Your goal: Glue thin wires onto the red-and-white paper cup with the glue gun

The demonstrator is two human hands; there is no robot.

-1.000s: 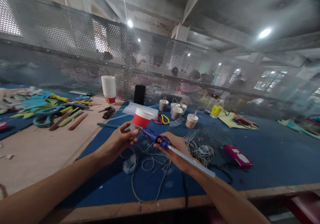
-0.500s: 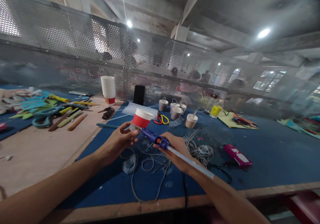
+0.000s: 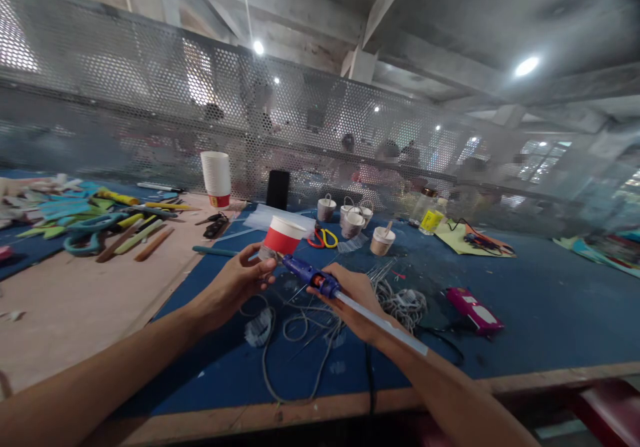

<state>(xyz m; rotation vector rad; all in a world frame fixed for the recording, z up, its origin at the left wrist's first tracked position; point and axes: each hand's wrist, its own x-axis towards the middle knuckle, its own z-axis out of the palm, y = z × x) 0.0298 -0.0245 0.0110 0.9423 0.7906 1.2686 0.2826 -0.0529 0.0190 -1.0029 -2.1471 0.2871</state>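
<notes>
A red and white paper cup point(image 3: 281, 235) is held by its lower part in my left hand point(image 3: 249, 275), with the fingers closed round it. Grey cord appears wrapped about the cup's base. My right hand point(image 3: 354, 295) grips a blue glue gun point(image 3: 305, 272), a long clear glue stick point(image 3: 373, 317) sticking out of its back end. The gun's nozzle points at the cup's base; whether it touches, I cannot tell. Below both hands, loose grey cord point(image 3: 270, 374) lies in loops on the blue mat, running toward a tangled bundle point(image 3: 407, 307) on the right.
Behind the cup stand small cord-wrapped buckets point(image 3: 353, 222), red-yellow scissors point(image 3: 325, 237) and a black phone point(image 3: 278, 190). A stack of paper cups point(image 3: 216, 177) and several tools point(image 3: 133, 237) occupy the left. To the right are a magenta box point(image 3: 474, 310) and a yellow-labelled bottle point(image 3: 433, 219). A perforated metal screen point(image 3: 310, 127) borders the back.
</notes>
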